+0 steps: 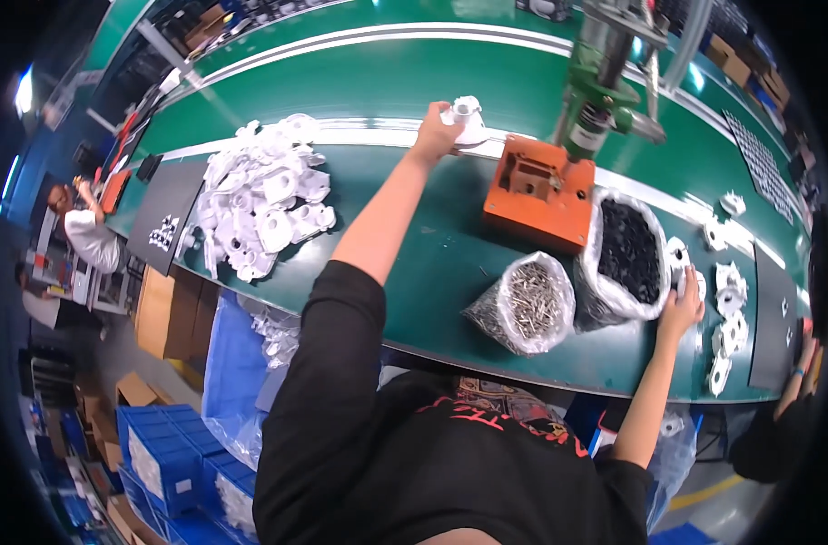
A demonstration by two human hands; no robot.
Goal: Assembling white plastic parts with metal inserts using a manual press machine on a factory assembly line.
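Note:
My left hand reaches out to the white rail at the far side of the bench and is closed on a white plastic part with a round collar on top. My right hand, lower at the right, grips another white plastic part beside the bag of black pieces. Its fingers are partly hidden by that part. Between my hands stands an orange metal fixture under a green press. Nearer me are a clear bag of metal pins and a bag of small black pieces.
A heap of white plastic parts covers the bench's left side. Several more white parts lie in a row at the right, beside a dark mat. Blue crates stand on the floor at the left. Other people are at both sides.

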